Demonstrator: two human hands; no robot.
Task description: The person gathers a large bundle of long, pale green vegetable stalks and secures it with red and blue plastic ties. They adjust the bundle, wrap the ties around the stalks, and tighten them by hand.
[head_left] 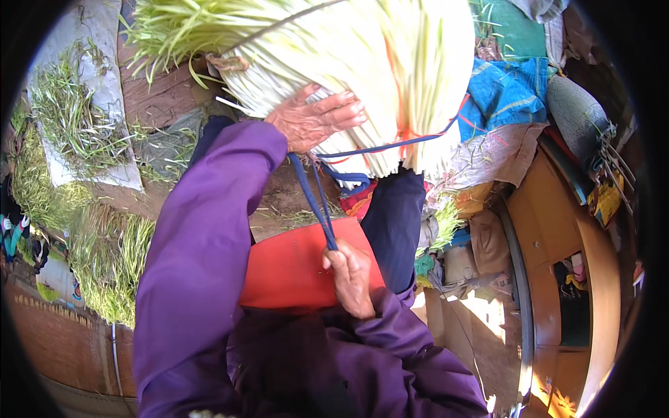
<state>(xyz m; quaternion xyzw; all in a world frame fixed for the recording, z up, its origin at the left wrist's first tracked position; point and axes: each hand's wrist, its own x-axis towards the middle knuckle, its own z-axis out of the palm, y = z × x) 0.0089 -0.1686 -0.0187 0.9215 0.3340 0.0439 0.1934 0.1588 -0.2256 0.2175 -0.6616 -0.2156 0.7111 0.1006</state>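
A large bundle of pale, long-stemmed green vegetables fills the top of the view, its cut ends towards me. Spread flat with the fingers apart, my left hand rests on the pale stems. My right hand is closed on a blue cord above a red-orange seat or cloth. From that fist the cord runs taut up to the bundle's near edge beside my left wrist, and a blue length crosses the stem ends. Orange-red ties wrap smaller bunches within the bundle. A darker strap lies over the leafy side.
Loose green stalks lie on a white sheet at the left, with leafy heaps below it. A blue plastic tarp and a pale sack are right of the bundle. A wooden cabinet stands farther right.
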